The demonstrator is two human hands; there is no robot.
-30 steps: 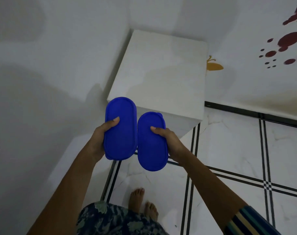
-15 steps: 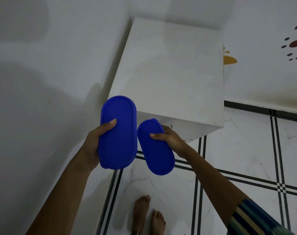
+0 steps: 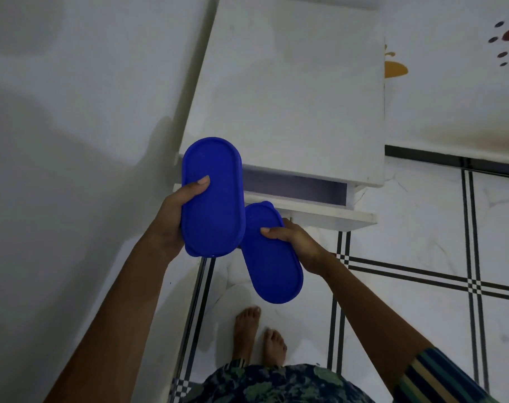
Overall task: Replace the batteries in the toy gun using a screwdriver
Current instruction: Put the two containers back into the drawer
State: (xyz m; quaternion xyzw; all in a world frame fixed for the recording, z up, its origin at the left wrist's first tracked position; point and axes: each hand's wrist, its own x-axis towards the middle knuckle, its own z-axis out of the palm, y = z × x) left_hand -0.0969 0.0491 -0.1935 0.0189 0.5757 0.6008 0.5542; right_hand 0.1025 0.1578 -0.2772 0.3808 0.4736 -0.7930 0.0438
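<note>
Two oval boxes with blue lids are held in front of me, above the floor. My left hand (image 3: 174, 219) grips the larger blue box (image 3: 212, 199), thumb on its lid. The smaller blue box (image 3: 272, 263) sits lower and to the right, tilted, with my right hand (image 3: 296, 242) gripping its right edge. The larger box overlaps the smaller one's top left corner. Neither a toy gun, batteries nor a screwdriver is visible; whatever the boxes contain is hidden.
A white table (image 3: 291, 91) stands in the corner just beyond the boxes, with a lower shelf (image 3: 314, 215) under its top. White walls close in on the left and behind. The tiled floor (image 3: 421, 286) with black lines spreads right. My bare feet (image 3: 259, 333) stand below.
I have stepped closer to the white table, which now fills more of the view. The right hand's box has dropped lower and tilted, and the left box now overlaps it.
</note>
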